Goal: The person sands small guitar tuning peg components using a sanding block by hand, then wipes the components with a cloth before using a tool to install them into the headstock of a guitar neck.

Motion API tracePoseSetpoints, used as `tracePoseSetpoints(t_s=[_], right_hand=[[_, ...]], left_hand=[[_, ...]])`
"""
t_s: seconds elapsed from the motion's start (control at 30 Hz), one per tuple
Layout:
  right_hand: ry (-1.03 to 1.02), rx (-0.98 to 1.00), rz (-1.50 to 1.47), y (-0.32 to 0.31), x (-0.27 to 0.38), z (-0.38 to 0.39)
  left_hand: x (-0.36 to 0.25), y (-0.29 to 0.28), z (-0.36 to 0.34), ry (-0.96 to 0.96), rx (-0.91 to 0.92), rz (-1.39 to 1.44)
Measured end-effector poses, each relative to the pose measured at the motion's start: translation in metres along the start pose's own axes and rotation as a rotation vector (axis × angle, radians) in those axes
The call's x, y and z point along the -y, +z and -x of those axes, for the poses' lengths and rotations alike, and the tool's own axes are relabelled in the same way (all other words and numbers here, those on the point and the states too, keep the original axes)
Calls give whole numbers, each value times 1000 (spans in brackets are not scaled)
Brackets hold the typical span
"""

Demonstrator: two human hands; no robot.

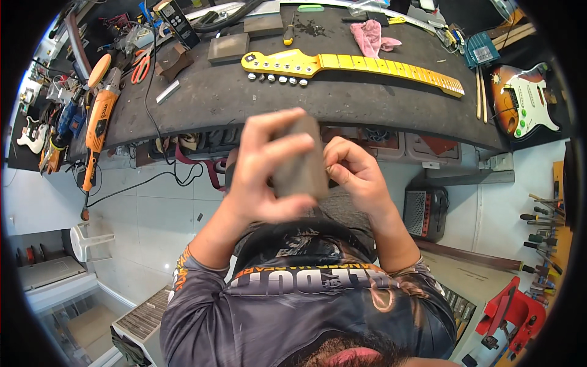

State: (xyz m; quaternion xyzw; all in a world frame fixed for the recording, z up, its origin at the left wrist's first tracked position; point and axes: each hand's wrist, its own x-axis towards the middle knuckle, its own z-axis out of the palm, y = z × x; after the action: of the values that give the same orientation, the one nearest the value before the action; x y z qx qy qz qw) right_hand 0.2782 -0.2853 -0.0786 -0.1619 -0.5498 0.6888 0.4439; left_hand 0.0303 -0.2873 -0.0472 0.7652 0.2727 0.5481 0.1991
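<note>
Gripped a blurred grey-brown block (301, 162) in the left hand (254, 174), with fingers spread along it and thumb low. Held it between chest (324, 287) and surface (208, 101). Angled both forearms (214, 237) inward. Pinched the right hand's (359, 174) fingertips together just beside the block; could not tell on what.

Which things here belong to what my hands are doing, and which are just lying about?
In hand:
grey-brown block, in your left hand
possibly something small pinched in your right hand; unclear

Untouched, seemingly just lying about:
guitar neck
pink cloth
screwdriver
sunburst guitar body
</note>
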Motion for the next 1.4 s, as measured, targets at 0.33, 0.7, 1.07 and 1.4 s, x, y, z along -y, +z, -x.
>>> tracePoseSetpoints(t_s=[0.33, 0.7, 1.07, 1.4], right_hand=[[-156, -136, 432, 2, 17, -6], [-299, -166, 936, 15, 34, -6], [-337, -170, 985, 9, 36, -7], [-384, -188, 1027, 15, 39, -7]], left_hand=[[-7, 2, -6, -11, -36, -157], [-16, 0, -1, 61, -16, -216], [-6, -11, 1, 53, -33, -316], [-20, 1, 1, 111, 91, -408]])
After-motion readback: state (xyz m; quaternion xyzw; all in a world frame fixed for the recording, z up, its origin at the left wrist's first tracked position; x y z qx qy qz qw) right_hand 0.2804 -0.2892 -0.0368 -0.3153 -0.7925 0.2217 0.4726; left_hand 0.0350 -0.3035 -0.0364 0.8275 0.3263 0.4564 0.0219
